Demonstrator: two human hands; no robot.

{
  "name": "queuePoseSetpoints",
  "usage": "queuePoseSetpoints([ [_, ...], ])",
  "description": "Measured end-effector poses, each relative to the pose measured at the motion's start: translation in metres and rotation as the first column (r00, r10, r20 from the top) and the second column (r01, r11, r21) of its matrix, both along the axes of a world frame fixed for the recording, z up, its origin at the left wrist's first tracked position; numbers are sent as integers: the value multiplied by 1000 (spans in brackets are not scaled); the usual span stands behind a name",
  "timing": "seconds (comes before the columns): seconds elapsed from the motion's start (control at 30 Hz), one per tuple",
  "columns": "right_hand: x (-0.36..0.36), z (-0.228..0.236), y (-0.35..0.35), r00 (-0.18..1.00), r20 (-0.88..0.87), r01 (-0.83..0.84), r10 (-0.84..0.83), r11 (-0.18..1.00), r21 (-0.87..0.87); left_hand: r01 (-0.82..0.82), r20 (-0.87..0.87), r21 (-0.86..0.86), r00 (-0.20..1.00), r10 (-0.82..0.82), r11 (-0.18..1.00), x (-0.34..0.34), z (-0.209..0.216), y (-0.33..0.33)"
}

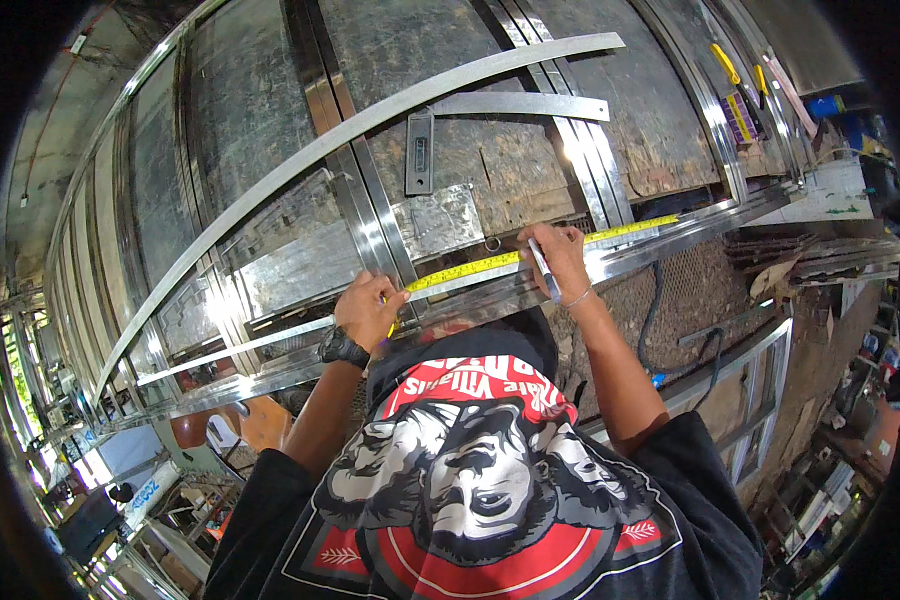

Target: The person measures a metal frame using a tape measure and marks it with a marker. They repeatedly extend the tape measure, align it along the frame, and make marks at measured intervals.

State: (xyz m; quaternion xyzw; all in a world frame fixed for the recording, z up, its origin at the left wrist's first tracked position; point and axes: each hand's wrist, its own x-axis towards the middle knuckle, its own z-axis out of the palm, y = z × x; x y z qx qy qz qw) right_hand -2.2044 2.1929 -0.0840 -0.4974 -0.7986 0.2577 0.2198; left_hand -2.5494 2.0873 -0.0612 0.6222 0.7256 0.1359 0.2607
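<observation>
A yellow tape measure (465, 269) is drawn out along a shiny metal bar (440, 318) at the near edge of the workbench. My left hand (363, 310) is closed around its case end, which is mostly hidden under the fingers. Farther right, my right hand (562, 258) grips a slim white marker (543, 268) while its fingertips rest by the tape. The blade runs on past that hand to the right. Beyond both hands lies a try square (420, 155) with a dark handle, its metal blade pointing right.
A long flat metal strip (355, 125) crosses the bench diagonally over several metal rails (355, 180). Yellow-handled tools (725, 65) lie at the far right. A black cable (652, 310) hangs on the right, near a metal frame (765, 380) below the bench.
</observation>
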Motion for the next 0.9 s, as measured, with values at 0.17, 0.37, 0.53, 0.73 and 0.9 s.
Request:
queuePoseSetpoints([
  [0.17,0,-1,-2,1000,-12,3,-3,1000,-1,2,1,17,1000,-2,1000,3,1,3],
  [0.37,0,0,-4,999,-30,-17,17,1000,5,-25,93,-19,995,27,999,0,-6,4],
  [0.53,0,0,-6,999,-27,-25,25,1000,14,27,103,4,994,-27,1000,3,-7,6],
  [0.73,0,-4,-5,1000,10,3,-3,997,73,97,11,56,995,-98,994,8,-1,10],
  [0.9,-1,-4,-4,1000,6,-1,1,996,89,90,-8,48,996,-90,995,9,-4,8],
])
